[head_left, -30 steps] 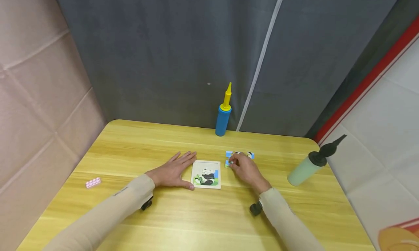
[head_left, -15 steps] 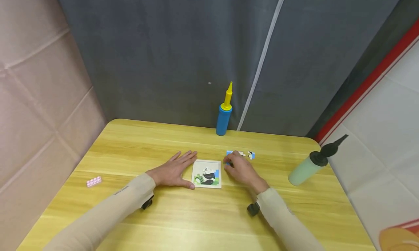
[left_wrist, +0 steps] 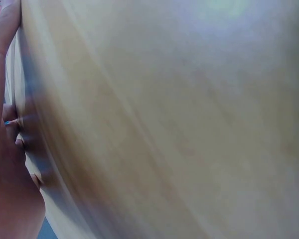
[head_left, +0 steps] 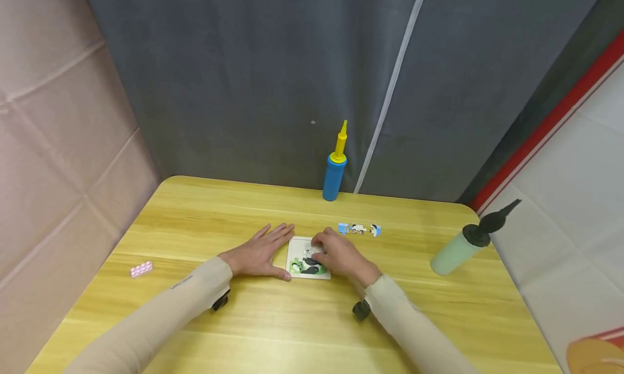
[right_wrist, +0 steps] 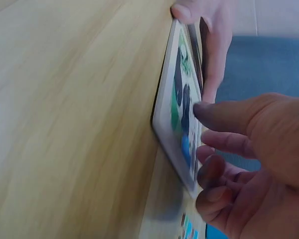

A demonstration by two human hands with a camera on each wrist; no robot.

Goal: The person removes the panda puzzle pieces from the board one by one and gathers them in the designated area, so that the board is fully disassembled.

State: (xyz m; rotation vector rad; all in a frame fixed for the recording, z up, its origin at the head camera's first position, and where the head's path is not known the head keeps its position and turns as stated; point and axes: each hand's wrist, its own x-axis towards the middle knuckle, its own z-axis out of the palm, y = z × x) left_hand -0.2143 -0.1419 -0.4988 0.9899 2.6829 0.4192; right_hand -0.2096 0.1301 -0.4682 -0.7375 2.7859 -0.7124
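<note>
A square panda puzzle in a pale frame (head_left: pixel 298 244) lies mid-table, its lower part filled with pieces. My left hand (head_left: pixel 260 253) rests with fingers spread along the left side, thumb at the lower left corner. Over the puzzle's right side is my right hand (head_left: pixel 341 255), fingers curled. A bit of blue puzzle piece (left_wrist: pixel 8 122) shows at its fingertips in the left wrist view; the fingers hide most of it. In the right wrist view, thumb and fingers are close above the panda picture (right_wrist: pixel 185 99). Three loose pieces (head_left: pixel 358 229) lie in a row beyond the right hand.
A blue and yellow hand pump (head_left: pixel 333 173) stands at the table's back edge by the grey curtain. To the right is a green pump (head_left: pixel 453 255) with a black nozzle. A pink toy brick (head_left: pixel 141 269) lies at left on the wooden table (head_left: pixel 273 330).
My right hand has picked up the piece nearest the frame's right side and moved left with it, over the puzzle. The left hand has stayed in place.
</note>
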